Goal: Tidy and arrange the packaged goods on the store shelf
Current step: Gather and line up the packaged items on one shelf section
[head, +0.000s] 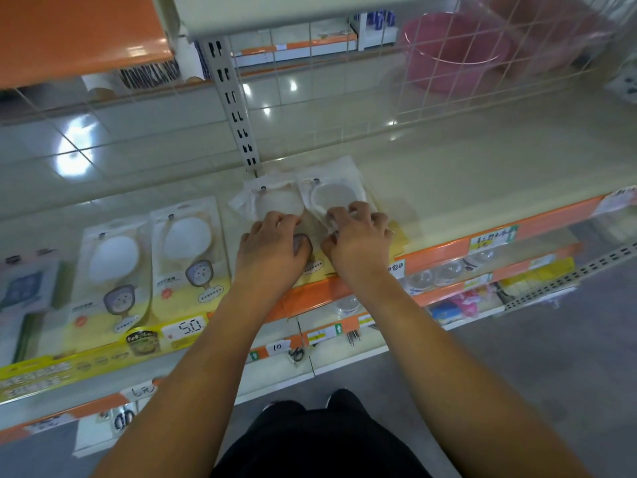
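Flat clear packets with a white round item and a yellow printed base lie in a row on the cream shelf (465, 174). Two packets (113, 267) (188, 246) lie side by side at the left. My left hand (272, 246) rests on a third packet (272, 201), fingers curled down onto its lower half. My right hand (358, 236) sits on a fourth packet (336, 194) beside it and pinches its plastic with curled fingertips. Both packets' lower parts are hidden under my hands.
A slotted metal upright (234, 101) rises behind the packets. A wire grid (465, 63) backs the shelf, with a pink basin (455, 50) beyond it. Orange price rails (448, 250) edge the shelf front. Lower shelves hold small goods. Bare shelf stretches to the right.
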A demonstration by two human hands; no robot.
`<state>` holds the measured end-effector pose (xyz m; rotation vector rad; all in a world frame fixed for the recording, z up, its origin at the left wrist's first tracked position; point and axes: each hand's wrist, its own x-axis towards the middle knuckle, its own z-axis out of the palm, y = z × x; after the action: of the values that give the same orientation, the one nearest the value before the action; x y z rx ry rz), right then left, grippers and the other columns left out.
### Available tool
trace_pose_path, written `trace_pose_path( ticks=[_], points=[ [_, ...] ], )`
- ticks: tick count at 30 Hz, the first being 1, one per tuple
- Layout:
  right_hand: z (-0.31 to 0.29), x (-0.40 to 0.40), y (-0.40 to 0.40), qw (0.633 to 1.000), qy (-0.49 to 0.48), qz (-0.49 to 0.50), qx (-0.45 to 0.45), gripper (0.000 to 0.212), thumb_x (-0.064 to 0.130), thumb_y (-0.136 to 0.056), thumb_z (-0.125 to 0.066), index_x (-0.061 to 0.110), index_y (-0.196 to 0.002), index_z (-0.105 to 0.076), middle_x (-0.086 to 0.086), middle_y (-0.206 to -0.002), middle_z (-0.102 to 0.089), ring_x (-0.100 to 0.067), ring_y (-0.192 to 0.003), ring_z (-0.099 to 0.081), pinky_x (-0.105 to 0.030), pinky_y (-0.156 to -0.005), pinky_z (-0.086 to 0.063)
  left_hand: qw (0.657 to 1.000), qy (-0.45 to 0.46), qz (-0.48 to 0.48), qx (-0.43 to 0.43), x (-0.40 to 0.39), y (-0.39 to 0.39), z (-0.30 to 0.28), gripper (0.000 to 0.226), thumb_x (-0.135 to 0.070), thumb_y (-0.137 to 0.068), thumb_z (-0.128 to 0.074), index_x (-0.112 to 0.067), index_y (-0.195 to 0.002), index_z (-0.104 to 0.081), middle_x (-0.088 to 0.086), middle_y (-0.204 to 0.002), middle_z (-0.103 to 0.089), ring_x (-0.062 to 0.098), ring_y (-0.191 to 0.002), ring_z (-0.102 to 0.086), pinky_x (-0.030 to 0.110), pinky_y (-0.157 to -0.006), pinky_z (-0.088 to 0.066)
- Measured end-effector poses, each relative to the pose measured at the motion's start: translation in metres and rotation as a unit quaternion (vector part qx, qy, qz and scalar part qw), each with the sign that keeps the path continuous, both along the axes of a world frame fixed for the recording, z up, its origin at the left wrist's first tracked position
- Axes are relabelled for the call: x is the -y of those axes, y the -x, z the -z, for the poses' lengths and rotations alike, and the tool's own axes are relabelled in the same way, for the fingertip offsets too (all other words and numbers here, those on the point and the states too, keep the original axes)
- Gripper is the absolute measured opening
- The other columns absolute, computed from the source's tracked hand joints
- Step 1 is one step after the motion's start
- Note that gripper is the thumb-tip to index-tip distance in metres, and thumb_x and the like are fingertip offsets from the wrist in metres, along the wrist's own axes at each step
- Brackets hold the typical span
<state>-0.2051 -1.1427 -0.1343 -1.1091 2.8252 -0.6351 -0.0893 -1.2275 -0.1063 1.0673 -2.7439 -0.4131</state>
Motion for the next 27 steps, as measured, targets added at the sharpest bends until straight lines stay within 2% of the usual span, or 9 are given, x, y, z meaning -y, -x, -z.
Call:
trace_pose_path(
  ticks=[9,14,18,27],
  points=[
    [0.008,-0.006,0.003,0.995,0.086,0.033,-0.029,0.03,0.025,-0.07,-0.071,0.024,-0.1,-0.072,-0.011,-0.12,-0.059,-0.043,-0.1,-0.053,-0.043,-0.08,-0.044,1.0,-0.001,-0.017,-0.008,0.0,0.0,-0.003,0.039,-0.036,-0.092,-0.046,-0.021,-0.128,-0.051,0.003,-0.128,-0.049,0.026,-0.114,-0.049,0.038,-0.092,-0.038],
    [0.003,-0.005,-0.001,0.994,0.104,0.018,-0.018,0.033,0.024,-0.071,-0.068,0.025,-0.104,-0.071,-0.009,-0.125,-0.056,-0.042,-0.106,-0.049,-0.046,-0.084,-0.043,0.999,0.008,-0.035,-0.014,0.0,-0.007,0.001,0.038,-0.035,-0.092,-0.05,-0.02,-0.126,-0.053,0.003,-0.126,-0.05,0.027,-0.112,-0.051,0.04,-0.092,-0.042],
    [-0.002,0.001,-0.008,0.994,0.104,-0.019,-0.016,0.035,0.023,-0.076,-0.067,0.024,-0.111,-0.069,-0.009,-0.131,-0.052,-0.041,-0.112,-0.046,-0.047,-0.088,-0.042,0.998,0.029,-0.048,-0.018,-0.003,-0.02,0.004,0.035,-0.033,-0.091,-0.054,-0.016,-0.121,-0.057,0.008,-0.12,-0.055,0.032,-0.104,-0.056,0.044,-0.085,-0.048],
    [-0.008,0.038,-0.06,0.987,0.129,-0.089,-0.03,0.033,0.026,-0.075,-0.066,0.025,-0.108,-0.069,-0.009,-0.125,-0.054,-0.04,-0.107,-0.048,-0.046,-0.084,-0.044,0.992,0.047,-0.112,-0.02,0.017,-0.082,0.0,0.038,-0.03,-0.088,-0.056,-0.015,-0.124,-0.057,0.008,-0.124,-0.054,0.032,-0.107,-0.055,0.043,-0.087,-0.045]
  ],
)
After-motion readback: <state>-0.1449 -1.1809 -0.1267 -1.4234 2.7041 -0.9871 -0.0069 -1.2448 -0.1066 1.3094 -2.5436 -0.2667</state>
